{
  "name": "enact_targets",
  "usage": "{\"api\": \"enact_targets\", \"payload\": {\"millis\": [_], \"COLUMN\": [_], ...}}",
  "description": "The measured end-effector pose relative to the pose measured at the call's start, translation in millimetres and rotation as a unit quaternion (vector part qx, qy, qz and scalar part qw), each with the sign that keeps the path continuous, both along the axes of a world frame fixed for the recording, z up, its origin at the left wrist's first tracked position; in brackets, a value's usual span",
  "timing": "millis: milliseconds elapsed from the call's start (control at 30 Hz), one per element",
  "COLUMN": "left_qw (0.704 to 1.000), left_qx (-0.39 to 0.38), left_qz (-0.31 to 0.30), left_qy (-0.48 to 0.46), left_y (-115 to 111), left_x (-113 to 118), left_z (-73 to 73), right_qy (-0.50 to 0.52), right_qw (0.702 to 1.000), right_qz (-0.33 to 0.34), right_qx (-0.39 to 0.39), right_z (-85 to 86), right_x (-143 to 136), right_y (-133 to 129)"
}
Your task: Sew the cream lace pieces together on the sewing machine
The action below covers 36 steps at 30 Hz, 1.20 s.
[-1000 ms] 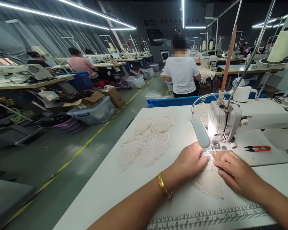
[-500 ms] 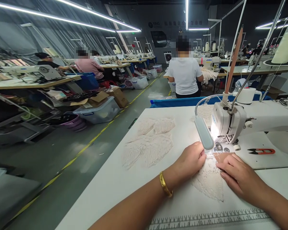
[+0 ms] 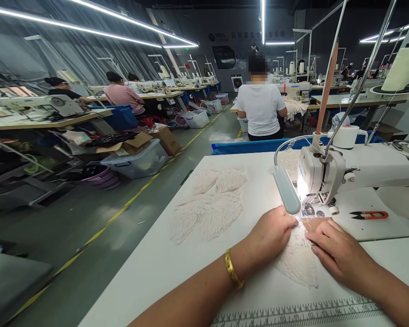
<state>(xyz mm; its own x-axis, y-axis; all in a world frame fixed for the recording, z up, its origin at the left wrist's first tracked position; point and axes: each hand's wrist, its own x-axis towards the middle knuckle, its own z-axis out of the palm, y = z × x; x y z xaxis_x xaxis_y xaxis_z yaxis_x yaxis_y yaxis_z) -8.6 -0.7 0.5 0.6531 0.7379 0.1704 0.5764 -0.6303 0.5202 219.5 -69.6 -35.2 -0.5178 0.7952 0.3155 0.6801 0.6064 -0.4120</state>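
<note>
A cream lace piece (image 3: 298, 263) lies below the needle area of a white sewing machine (image 3: 322, 172). My left hand (image 3: 272, 229) is closed, its thumb and forefinger pinching the top left edge of the lace close to the presser foot. On the right side, my right hand (image 3: 337, 252) has its fingers curled over a flat tan piece (image 3: 315, 224), with the fingertips at the lace's edge. A grey lamp head (image 3: 286, 190) partly hides the needle, and its light falls on the work.
More cream lace pieces (image 3: 211, 204) are spread at left on the white table (image 3: 150, 272). Orange-handled thread snips (image 3: 370, 215) lie right of the needle. A printed ruler strip (image 3: 303, 313) runs along the front. A person in a white shirt (image 3: 261, 109) sits ahead.
My left hand has shifted slightly right and down, closer to the tan piece. The right hand stays nearly in place, and the whole view has drifted a little.
</note>
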Motion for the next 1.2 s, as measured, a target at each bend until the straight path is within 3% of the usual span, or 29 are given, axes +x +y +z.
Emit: {"api": "enact_targets", "payload": {"millis": [300, 467, 633, 800, 1000, 1200], "left_qw": [0.997, 0.995, 0.989, 0.965, 0.911, 0.933], "left_qx": [0.070, 0.095, 0.144, 0.255, 0.404, 0.342], "left_qz": [0.026, -0.017, -0.026, 0.003, -0.057, -0.100], "left_qy": [-0.015, -0.035, -0.010, 0.057, 0.057, 0.056], "left_y": [2.7, 3.7, 4.4, -2.1, -6.5, -3.0], "left_x": [-0.8, 0.3, 0.7, 5.2, 9.8, 5.3], "left_z": [2.3, 0.7, -10.1, -17.9, -17.3, -20.3], "right_qy": [0.007, 0.012, 0.010, 0.010, 0.007, 0.010], "right_qw": [1.000, 1.000, 1.000, 1.000, 0.999, 0.999], "right_qz": [-0.003, 0.001, -0.002, -0.002, 0.000, -0.003], "right_qx": [0.023, 0.026, 0.020, 0.027, 0.040, 0.051], "right_z": [-2.9, -3.4, -3.2, -4.0, -3.0, -1.5], "right_x": [-0.6, 0.0, -0.5, -1.3, -2.7, -3.8], "right_y": [-0.3, 0.2, 0.1, -0.1, 0.5, 1.0]}}
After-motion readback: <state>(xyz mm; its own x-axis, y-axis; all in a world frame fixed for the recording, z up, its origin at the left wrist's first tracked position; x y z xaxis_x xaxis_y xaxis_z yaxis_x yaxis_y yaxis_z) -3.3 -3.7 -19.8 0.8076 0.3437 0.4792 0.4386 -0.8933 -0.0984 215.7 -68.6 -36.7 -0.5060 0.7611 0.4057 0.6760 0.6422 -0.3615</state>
